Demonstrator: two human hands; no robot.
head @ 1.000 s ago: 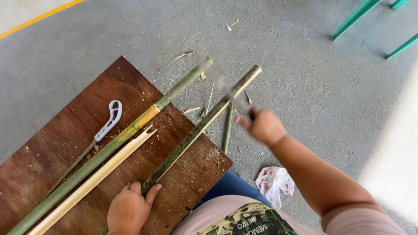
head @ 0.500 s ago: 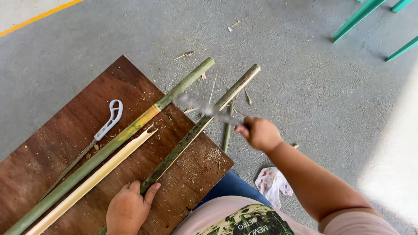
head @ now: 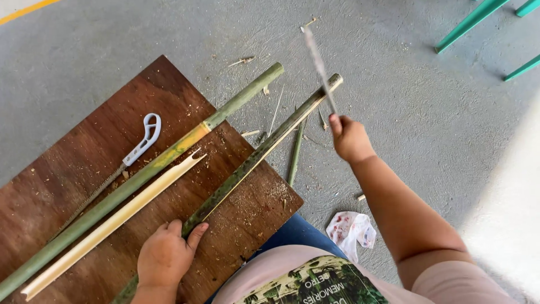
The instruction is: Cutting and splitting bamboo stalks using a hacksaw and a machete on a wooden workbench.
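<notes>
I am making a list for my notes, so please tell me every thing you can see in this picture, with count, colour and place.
wooden board: 1, dark brown, on the floor at left
whole bamboo pole: 1, green and yellow, lying across the board
split bamboo strip: 1, dark green, on the board, under the left hand
pale bamboo half: 1, cream, beside the whole pole
hand saw: 1, pale blue handle, on the board
short bamboo piece: 1, green, on the floor
crumpled cloth: 1, white with red spots, on the floor
blade: 1, grey, blurred, raised
furniture legs: teal, top right
left hand: presses the strip
right hand: grips the blade
</notes>
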